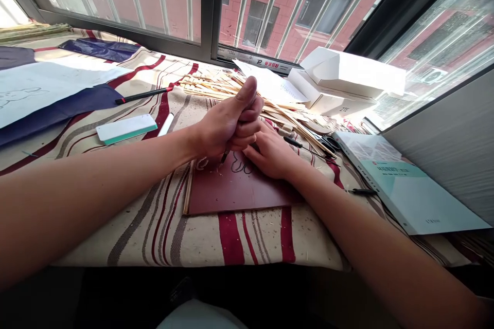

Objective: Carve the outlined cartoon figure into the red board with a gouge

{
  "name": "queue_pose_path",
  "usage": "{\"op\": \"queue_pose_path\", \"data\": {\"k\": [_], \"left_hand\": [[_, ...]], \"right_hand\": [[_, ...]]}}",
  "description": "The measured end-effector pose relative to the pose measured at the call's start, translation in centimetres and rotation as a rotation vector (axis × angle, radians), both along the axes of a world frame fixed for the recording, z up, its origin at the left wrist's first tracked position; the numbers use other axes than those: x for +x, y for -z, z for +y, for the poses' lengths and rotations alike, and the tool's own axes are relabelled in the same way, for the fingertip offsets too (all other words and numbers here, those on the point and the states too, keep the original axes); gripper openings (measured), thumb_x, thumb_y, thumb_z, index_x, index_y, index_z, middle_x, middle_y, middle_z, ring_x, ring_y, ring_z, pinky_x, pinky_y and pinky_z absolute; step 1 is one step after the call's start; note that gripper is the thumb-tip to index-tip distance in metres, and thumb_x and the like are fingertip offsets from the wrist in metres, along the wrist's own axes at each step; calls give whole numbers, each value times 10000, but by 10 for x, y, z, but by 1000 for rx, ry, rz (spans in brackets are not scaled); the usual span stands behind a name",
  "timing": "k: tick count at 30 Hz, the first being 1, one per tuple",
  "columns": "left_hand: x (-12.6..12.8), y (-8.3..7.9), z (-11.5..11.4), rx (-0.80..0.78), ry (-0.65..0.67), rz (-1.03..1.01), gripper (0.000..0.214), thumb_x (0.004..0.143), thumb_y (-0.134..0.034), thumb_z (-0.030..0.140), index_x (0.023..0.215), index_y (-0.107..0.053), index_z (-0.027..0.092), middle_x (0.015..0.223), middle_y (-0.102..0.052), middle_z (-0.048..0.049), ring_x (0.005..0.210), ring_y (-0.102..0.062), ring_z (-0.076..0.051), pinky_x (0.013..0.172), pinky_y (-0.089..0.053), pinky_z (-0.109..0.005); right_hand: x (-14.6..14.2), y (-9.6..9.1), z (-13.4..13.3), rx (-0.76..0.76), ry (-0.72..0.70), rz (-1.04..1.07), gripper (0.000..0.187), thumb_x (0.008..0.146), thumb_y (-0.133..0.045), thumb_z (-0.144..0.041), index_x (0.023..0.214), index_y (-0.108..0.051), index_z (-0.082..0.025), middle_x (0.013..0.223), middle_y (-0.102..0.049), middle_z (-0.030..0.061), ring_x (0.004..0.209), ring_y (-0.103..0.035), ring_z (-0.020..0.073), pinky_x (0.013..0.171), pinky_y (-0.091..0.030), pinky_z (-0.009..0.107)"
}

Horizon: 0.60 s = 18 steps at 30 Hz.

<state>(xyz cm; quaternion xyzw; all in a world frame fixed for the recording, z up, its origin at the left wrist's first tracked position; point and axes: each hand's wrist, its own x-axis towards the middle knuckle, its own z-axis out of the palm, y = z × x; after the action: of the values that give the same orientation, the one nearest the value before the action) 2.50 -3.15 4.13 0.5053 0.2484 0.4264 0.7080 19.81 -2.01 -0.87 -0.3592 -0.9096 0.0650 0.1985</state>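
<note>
My left hand (227, 123) is a closed fist, thumb up, gripping a small dark-tipped tool (224, 157) whose point reaches down to a dark red board (239, 193). Curved lines and pale shavings mark the board beneath it. My right hand (270, 152) rests on the board's far edge, its fingers pressed against my left hand. Anything held between the hands is hidden. A thin wooden stick (188, 187) lies along the board's left edge. Behind my hands sits a heap of thin wooden strips (216, 86).
The striped cloth (239, 239) covers the table, scattered with shavings. Nearby lie black-handled scissors (328, 143), a book (405, 185), white cardboard boxes (347, 74), a black marker (142, 95), a white-and-green block (125, 129), and sketched paper (38, 92). A barred window (293, 5) runs behind.
</note>
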Motion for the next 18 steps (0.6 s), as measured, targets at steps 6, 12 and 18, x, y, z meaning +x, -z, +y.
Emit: {"op": "queue_pose_path", "data": {"k": [6,12,18], "left_hand": [[8,12,-17,301,-462,-32,676,999,-533,743,596,-349,231,461,-304,69,360,-284,-60,349,-243,-209],[1,6,-12,162,-243,-35,686,1018,-488,742,587,-333,231,443,-248,80,328,-217,-51,335,-176,-197],[-10,-2,-4,13,0,-52,681,1088,-407,651,575,-333,209,439,-221,84,316,-172,-37,341,-159,-150]], "right_hand": [[1,-1,-1,-11,4,4,366,1016,-482,-319,1268,-669,-132,1364,-627,199,1257,-576,372,1141,-465,570],[2,0,0,-26,2,9,336,1008,-496,-309,1251,-656,-142,1413,-618,201,1307,-565,379,1147,-463,582],[3,3,2,-13,-5,20,340,1013,-490,-328,1258,-649,-154,1428,-617,192,1336,-557,382,1167,-450,592]]}}
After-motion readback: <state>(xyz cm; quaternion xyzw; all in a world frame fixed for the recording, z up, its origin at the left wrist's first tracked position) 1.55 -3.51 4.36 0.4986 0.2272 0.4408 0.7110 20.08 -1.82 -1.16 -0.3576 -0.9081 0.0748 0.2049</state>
